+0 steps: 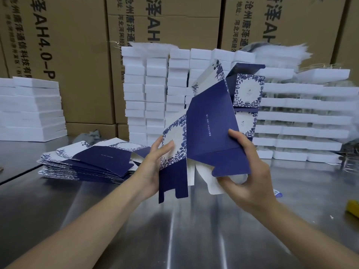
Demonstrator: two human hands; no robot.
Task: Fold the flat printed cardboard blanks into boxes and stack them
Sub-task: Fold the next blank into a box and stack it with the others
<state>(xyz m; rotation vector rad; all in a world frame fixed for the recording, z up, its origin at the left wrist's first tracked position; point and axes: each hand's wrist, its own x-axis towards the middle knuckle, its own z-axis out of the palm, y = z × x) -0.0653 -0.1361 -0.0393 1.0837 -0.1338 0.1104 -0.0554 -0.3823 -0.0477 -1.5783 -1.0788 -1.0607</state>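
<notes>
— Currently, head view: where is the blank [209,123]?
— Raised above the desk [174,239], partly opened, between both hands. Left hand [153,167] fingers [165,146] curl round its floral panel; right hand [252,171] fingers [236,135] pinch its blue panel.
— Other stock?
— Pile of flat blanks [93,162] lies on the desk, left; folded boxes [247,90] stand stacked behind.

Table [174,239], lower frame: brushed metal, glossy, with streaked reflections.
Held blank [209,123], centre: thin printed cardboard, matt navy with white-and-blue floral panels; reverse plain white.
Pile of flat blanks [93,162], left: same printed card.
Foam blocks [155,90], centre back: white, matt.
Cartons [68,55], top: brown corrugated board, matt, black print.
</notes>
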